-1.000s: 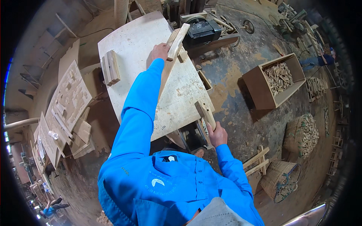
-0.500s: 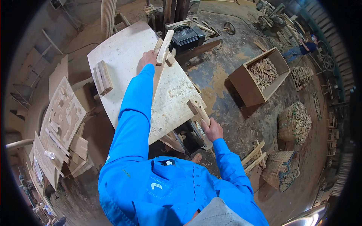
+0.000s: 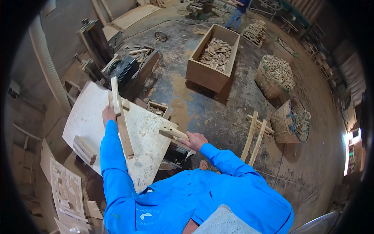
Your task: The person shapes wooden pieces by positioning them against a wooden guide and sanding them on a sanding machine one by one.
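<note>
My hands are well apart over the pale work board (image 3: 146, 142). The right hand (image 3: 196, 141) is clamped on the near end of a short wooden piece (image 3: 174, 131), thumb along its side. The piece's far end reaches over the board's right edge, and dark holes show in its upper face. The left hand (image 3: 108, 113) is farther forward, against the left side of a long wooden strip (image 3: 125, 136) and a paler wooden bar (image 3: 115, 95) at the strip's far end. Its fingers are partly hidden from me, so I cannot tell whether they are closed on the wood or only pressing it.

The strip lies on the board, its near end pointing back toward my body. To the left of my blue sleeve (image 3: 113, 150), a few wooden blocks (image 3: 84, 150) lie side by side near the board's left edge. Just beyond the board's far corner I see a dark motor (image 3: 126, 70), and a ribbed hose (image 3: 48, 64) runs down past the corner on the left. A small open box (image 3: 167, 114) with wood scraps is just beside the board's right edge.

Farther out, a large wooden crate (image 3: 202, 80) holds a heap of offcuts. To its right are two woven baskets, the farther one (image 3: 265, 85) heaped full, the nearer one (image 3: 280, 124) tilted. Two pale battens (image 3: 249, 136) lie near that basket. Past the crate stands another person (image 3: 237, 17).
</note>
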### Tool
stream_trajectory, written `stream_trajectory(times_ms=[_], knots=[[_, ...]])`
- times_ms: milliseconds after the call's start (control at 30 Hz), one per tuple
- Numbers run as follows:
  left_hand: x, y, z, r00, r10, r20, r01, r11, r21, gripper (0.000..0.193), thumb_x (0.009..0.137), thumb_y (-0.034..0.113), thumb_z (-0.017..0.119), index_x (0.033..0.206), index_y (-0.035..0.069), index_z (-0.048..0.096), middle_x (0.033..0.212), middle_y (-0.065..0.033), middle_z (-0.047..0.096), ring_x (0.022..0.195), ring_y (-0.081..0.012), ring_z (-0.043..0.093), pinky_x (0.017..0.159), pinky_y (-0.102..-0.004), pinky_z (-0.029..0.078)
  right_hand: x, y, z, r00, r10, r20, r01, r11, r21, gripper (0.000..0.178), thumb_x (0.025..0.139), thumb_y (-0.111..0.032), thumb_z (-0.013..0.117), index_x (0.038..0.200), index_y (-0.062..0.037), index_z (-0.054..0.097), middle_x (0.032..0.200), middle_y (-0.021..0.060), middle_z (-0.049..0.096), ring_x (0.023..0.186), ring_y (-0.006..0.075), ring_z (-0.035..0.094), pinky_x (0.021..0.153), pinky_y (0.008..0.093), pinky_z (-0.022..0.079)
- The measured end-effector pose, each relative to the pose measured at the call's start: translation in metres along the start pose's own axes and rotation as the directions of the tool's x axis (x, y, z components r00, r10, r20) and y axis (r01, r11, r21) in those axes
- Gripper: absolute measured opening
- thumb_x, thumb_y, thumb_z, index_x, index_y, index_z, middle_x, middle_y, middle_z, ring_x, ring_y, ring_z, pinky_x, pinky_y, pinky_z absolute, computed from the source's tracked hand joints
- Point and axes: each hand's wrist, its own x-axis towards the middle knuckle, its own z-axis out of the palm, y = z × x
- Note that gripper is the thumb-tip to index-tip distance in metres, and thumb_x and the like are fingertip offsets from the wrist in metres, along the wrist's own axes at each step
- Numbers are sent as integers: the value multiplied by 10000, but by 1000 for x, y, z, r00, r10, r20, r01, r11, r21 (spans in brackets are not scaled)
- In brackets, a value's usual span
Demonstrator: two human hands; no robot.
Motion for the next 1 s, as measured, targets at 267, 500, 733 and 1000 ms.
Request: stream_trajectory(times_ms=[267, 500, 733, 1000], knots=[[-31, -1, 4, 938, 213, -275, -54, 870, 490, 362, 1004, 202, 604, 1329, 65, 682, 1277, -219, 612, 1163, -371, 644, 976, -476, 549, -31, 22, -9, 999, -22, 29, 22, 1000, 9, 679, 995, -691, 507, 1113, -38, 652, 892, 273, 724, 853, 482, 704, 785, 588, 548], [-69, -14, 11, 928, 344, -145, -226, 827, 515, 455, 975, 225, 642, 1378, 13, 648, 1258, -241, 609, 1172, -425, 616, 1018, -481, 515, -55, 44, -9, 999, 12, 46, -14, 999, 45, 642, 999, -665, 520, 1068, -38, 641, 880, 275, 716, 853, 493, 690, 771, 590, 538], [-90, -46, 2, 927, 358, -113, -262, 832, 490, 422, 879, 307, 682, 1148, -12, 743, 1223, -267, 708, 1096, -450, 665, 973, -521, 528, -67, 55, -6, 999, -36, 7, 36, 999, 32, 597, 988, -637, 555, 1039, -47, 626, 862, 263, 719, 854, 493, 692, 764, 601, 531], [-59, -10, 40, 958, 63, -280, -12, 983, 182, 293, 958, 291, 694, 1112, 64, 799, 992, -170, 791, 919, -293, 772, 854, -401, 597, -70, 58, -19, 998, -11, 59, 10, 1000, 20, 457, 990, -527, 619, 1035, -73, 616, 842, 230, 729, 862, 473, 704, 742, 585, 539]])
